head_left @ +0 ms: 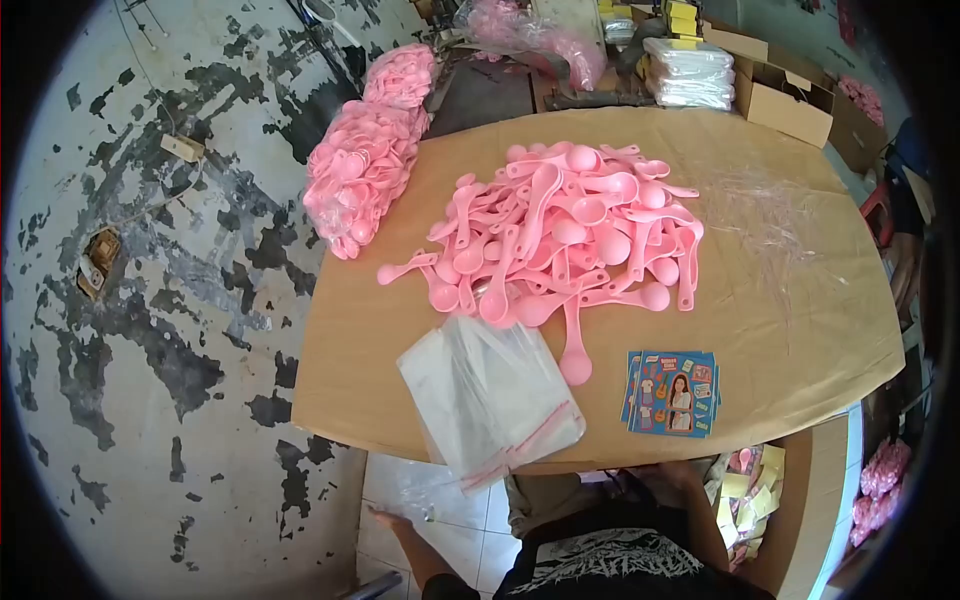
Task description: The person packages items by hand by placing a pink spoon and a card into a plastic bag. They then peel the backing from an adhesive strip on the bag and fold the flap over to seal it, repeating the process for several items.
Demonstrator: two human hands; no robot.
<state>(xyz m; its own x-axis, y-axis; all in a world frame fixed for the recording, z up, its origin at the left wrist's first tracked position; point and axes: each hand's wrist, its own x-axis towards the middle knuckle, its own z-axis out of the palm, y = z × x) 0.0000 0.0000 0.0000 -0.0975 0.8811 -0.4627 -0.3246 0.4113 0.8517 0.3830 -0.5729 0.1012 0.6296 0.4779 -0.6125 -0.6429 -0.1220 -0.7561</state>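
My left hand (pixel 390 519) is held low on the left, below the table's front edge and over the white tiled floor. Its fingers look stretched out, and a wisp of clear plastic (pixel 425 498) is close by. My right hand (pixel 681 474) is near my lap at the table's edge, its fingers mostly hidden. On the table lies a large heap of pink measuring spoons (pixel 590 210). In front of it, a stack of clear plastic bags (pixel 490 395) overhangs the edge. To their right sits a small pile of blue printed cards (pixel 672 394).
A bulging bag of pink spoons (pixel 362 175) stands at the table's left edge. Clear plastic strips (pixel 765 215) lie on the right. Packs of clear bags (pixel 690 72) and an open cardboard box (pixel 790 105) are behind. A carton (pixel 812 500) with packed items stands at my right.
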